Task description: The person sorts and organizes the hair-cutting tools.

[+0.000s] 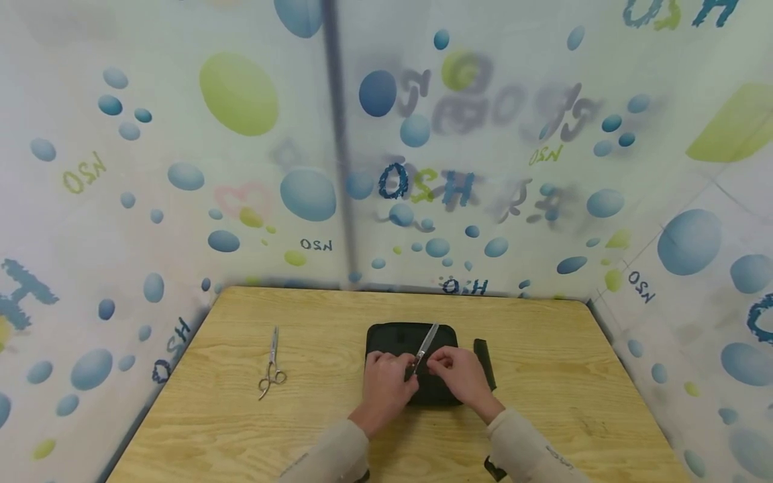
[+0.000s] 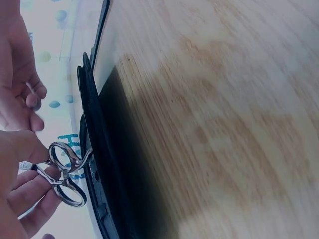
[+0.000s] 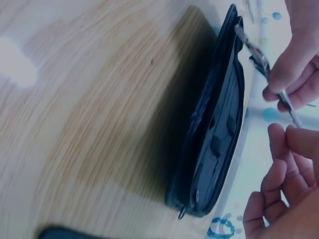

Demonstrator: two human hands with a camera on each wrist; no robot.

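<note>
Over a black zip case (image 1: 389, 335) on the table, my left hand (image 1: 388, 382) pinches a pair of silver scissors (image 1: 427, 341) between thumb and fingers. Their blades point away from me, and the finger loops (image 2: 61, 157) hang out below the fingers in the left wrist view. My right hand (image 1: 461, 372) hovers just right of the scissors, fingers loosely bent, with thumb and index fingertips (image 3: 276, 133) close together near the blade. Nothing shows in its grasp. The right wrist view gives the case edge-on, with its raised rim and zip pull (image 3: 182, 212).
A second pair of silver scissors (image 1: 273, 369) lies on the wooden table (image 1: 320, 342), well left of the case. Close by the case on the right is a narrow dark strip-like thing (image 1: 484, 359). Walls with printed bubbles surround the table's back and sides.
</note>
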